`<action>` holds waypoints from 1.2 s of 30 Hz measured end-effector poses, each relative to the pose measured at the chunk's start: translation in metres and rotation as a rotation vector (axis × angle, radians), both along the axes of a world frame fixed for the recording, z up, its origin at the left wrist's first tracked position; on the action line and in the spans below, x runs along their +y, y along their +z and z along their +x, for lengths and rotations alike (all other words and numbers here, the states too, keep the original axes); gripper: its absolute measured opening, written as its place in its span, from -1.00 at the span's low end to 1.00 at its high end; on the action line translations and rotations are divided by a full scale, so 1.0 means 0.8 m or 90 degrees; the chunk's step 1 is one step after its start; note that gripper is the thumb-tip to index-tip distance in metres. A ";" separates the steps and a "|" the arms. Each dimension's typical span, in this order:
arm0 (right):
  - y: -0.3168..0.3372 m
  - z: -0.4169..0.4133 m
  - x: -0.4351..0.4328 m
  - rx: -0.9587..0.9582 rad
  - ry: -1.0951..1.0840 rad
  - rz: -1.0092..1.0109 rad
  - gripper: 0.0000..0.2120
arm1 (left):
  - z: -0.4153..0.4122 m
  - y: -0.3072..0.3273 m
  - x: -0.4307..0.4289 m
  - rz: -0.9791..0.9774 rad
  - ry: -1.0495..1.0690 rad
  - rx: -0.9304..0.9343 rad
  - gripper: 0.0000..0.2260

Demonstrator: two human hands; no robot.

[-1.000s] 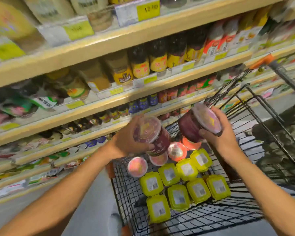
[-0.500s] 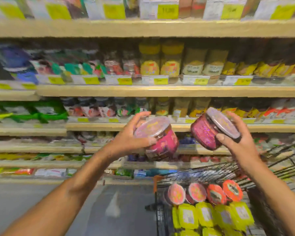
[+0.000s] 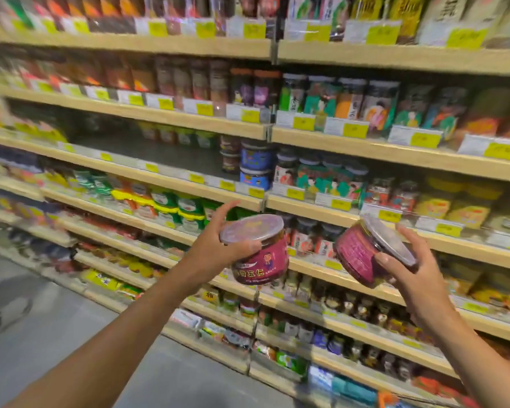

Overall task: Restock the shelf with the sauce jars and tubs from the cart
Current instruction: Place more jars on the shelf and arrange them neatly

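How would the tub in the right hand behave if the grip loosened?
The tub sits steeply tilted in the right hand, its clear lid facing up and right, so it would probably slide out downward. Its round wall suggests it could roll after landing. Its wrap looks glossy, so it is likely a bit slippery.

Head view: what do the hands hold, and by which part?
The left hand grips the left purple tub at its lid rim; the right hand grips the right purple tub by lid and side.
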State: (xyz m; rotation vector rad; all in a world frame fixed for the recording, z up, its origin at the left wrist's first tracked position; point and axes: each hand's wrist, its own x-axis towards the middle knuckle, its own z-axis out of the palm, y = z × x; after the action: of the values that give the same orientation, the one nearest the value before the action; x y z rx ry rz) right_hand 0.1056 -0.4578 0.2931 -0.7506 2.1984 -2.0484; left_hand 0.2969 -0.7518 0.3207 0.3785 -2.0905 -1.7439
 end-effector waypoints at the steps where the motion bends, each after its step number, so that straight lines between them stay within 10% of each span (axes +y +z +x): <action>1: 0.006 0.006 -0.022 0.009 0.012 0.005 -0.12 | 0.013 0.005 -0.015 -0.004 0.020 0.002 -0.07; 31: 0.028 -0.068 -0.362 0.040 0.112 0.047 -0.15 | -0.168 0.038 -0.359 -0.184 0.125 -0.039 -0.11; 36: 0.025 -0.060 -0.380 0.038 0.062 0.040 -0.16 | -0.216 0.042 -0.396 -0.208 0.075 -0.036 -0.40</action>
State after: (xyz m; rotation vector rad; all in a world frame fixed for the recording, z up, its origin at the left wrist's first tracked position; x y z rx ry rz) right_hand 0.0575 -0.7621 0.3135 -0.9046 2.1979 -1.9263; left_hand 0.1241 -1.0689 0.3544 0.4471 -2.2913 -1.3106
